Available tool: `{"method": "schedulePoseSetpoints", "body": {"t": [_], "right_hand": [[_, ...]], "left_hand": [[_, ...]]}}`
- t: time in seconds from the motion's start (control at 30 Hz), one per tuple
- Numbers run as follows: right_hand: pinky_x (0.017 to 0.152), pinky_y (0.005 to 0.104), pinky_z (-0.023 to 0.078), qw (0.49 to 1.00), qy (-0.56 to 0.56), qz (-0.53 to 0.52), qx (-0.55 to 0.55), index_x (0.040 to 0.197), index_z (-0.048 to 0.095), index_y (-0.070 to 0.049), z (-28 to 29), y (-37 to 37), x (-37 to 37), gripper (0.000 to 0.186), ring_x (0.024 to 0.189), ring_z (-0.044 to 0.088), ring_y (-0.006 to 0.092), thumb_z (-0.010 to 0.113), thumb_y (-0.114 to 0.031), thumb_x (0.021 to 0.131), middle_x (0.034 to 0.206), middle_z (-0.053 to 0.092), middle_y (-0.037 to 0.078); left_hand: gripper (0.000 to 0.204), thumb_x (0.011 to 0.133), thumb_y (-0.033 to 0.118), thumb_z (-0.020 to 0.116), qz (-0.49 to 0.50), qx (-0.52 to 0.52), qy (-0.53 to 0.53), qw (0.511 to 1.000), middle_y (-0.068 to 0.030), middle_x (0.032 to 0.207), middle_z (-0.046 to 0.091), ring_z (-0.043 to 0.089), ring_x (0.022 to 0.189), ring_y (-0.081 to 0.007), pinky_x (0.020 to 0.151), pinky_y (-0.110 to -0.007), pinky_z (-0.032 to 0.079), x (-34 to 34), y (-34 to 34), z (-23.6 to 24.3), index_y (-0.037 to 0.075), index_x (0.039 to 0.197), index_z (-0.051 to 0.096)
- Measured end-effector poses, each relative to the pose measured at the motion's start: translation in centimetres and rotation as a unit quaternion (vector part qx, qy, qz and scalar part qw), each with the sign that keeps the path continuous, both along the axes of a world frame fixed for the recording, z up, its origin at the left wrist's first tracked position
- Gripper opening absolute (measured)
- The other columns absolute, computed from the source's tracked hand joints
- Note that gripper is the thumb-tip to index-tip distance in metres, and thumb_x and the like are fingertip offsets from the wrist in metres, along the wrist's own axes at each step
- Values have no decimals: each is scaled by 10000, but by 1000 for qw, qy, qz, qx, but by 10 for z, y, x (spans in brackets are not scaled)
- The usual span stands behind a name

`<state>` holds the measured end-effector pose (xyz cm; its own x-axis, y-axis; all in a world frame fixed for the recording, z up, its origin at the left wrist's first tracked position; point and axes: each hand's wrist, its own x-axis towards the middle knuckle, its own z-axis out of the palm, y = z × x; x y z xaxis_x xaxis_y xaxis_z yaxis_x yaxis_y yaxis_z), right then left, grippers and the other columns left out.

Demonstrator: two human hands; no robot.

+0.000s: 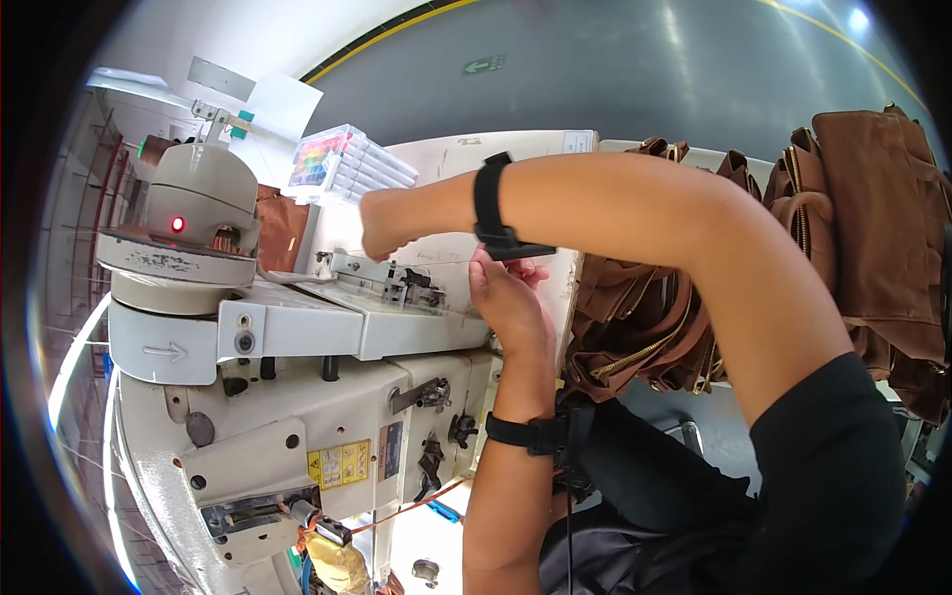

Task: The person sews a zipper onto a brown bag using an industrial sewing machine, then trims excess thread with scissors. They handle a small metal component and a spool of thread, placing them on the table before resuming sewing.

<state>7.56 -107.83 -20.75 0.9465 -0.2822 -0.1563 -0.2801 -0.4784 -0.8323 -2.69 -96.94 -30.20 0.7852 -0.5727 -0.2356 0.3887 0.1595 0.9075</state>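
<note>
A white industrial sewing machine (288, 327) fills the left side. My left hand (511, 297) is raised over its arm, thumb and finger pinched on a thin thread (441, 263), the other fingers loosely curled. That thread stretches left toward a small metal thread-guide assembly (412, 286) on top of the machine. My right arm crosses above the left one, and my right hand (385, 220) looks closed beside the thread guide, knuckles outward. Its fingertips are mostly hidden, so what it holds cannot be made out.
A clear case of coloured markers (347, 164) stands behind my right hand. Several brown bags with zippers (654, 327) are piled at the right, with more brown bags (878, 228) beyond. A round machine head with a red light (198, 203) rises at the left. Below hangs a yellow cloth (337, 563).
</note>
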Motion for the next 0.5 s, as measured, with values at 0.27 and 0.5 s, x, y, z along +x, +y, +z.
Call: {"method": "schedulePoseSetpoints", "body": {"t": [0.27,0.5], "right_hand": [[510,259,443,971,123,17,205,823,741,-84,-42,-24,-7,110,581,580,120,783,-180,856,754,663,15],[610,286,540,955,104,265,85,923,728,-47,-43,-43,-22,370,690,646,171,844,-385,829,798,647,29]], "left_hand": [[314,1074,180,423,-2,-16,-1,1000,-41,854,535,500,685,-126,595,-292,467,-2,1,7,-27,1290,515],[277,1074,169,424,-12,0,17,1000,-26,846,499,498,690,-136,596,-298,472,-5,0,12,-11,1256,530]]}}
